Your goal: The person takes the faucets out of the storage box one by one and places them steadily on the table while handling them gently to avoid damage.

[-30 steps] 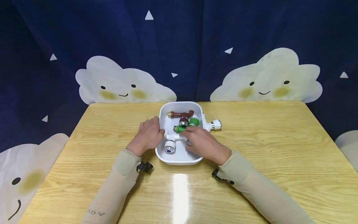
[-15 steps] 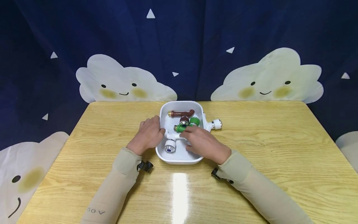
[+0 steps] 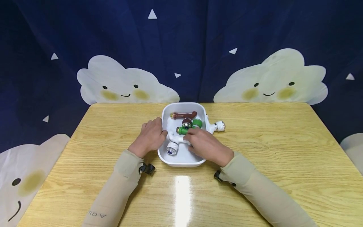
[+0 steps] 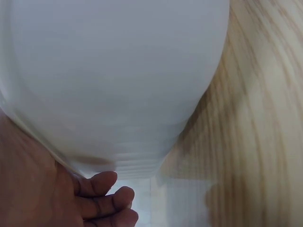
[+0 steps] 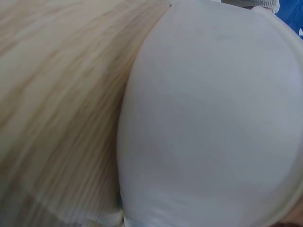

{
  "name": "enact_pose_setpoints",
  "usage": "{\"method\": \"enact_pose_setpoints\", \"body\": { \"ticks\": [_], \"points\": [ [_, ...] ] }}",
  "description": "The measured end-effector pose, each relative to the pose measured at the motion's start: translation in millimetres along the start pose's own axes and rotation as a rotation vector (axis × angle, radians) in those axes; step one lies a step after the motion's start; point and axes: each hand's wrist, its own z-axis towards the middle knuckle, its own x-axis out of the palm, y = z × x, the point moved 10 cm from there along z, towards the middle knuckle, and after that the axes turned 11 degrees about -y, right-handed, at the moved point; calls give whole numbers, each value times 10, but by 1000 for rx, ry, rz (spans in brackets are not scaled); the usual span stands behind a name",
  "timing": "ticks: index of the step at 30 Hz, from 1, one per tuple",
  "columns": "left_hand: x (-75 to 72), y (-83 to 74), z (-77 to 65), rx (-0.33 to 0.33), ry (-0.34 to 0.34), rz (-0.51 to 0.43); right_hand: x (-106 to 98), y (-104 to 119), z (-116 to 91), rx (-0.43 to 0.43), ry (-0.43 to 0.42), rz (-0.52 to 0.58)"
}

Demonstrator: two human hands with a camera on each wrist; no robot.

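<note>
White tap (image 3: 178, 139) has twisted slightly since the last frame, its ribbed knob (image 3: 172, 148) now more slanted. Lies inside the white tub (image 3: 181, 164), near side; right hand (image 3: 206, 145) pinches its right end, exact fingertip contact hidden. Left hand (image 3: 150, 135) has fingers curled over the tub's left rim, gripping. Farther back in tub: green tap (image 3: 182, 130), brown tap (image 3: 184, 116) behind it. Second white tap (image 3: 211, 126) at the tub's right wall, knob pointing outward. Tub on wood-grain table (image 3: 93, 164); navy cloud-print curtain (image 3: 187, 37) behind.
</note>
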Motion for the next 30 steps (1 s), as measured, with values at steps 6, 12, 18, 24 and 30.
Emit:
{"method": "enact_pose_setpoints", "body": {
  "ticks": [6, 12, 18, 24, 30],
  "points": [
    [1, -6, 9, 3, -3, 1, 0, -5, 2, 4, -9, 6],
    [-1, -12, -2, 2, 3, 4, 9, -15, 2, 16, -2, 6],
    [1, 7, -2, -1, 7, 3, 26, -24, 24, 37, 19, 34],
    [0, 14, -1, 1, 9, 2, 16, -20, 58, 49, 18, 42],
    [7, 8, -1, 3, 8, 7, 11, -20, 74, 96, -27, -1]
  ]
}}
